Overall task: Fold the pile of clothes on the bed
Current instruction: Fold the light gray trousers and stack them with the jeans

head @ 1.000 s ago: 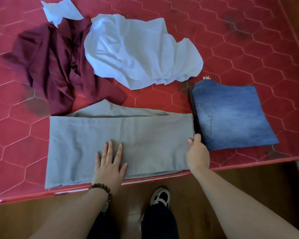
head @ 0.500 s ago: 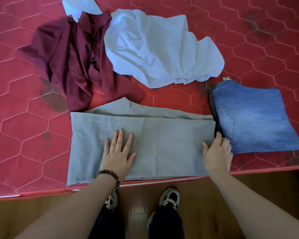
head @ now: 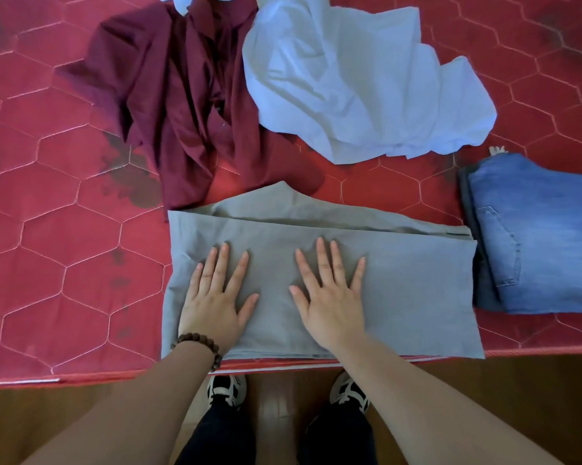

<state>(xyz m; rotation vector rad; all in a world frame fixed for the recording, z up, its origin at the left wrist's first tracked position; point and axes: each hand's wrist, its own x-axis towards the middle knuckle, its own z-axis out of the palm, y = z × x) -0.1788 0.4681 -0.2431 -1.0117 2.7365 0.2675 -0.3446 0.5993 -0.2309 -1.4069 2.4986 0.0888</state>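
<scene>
Both hands lay flat, fingers spread, holding nothing: the left hand [head: 215,303] and right hand [head: 329,297] pressed side by side on the grey trousers [head: 400,290] at the near edge of the red mattress [head: 48,263]. The trousers' long axis ran left to right, so the free right end lay nearer the right hand. Just beside it sat folded jeans [head: 544,236]. Farther back lay an unfolded maroon shirt [head: 168,95] and white garment [head: 350,78]. No containers showed.

Both hands [head: 272,303] flat, fingers spread
</scene>
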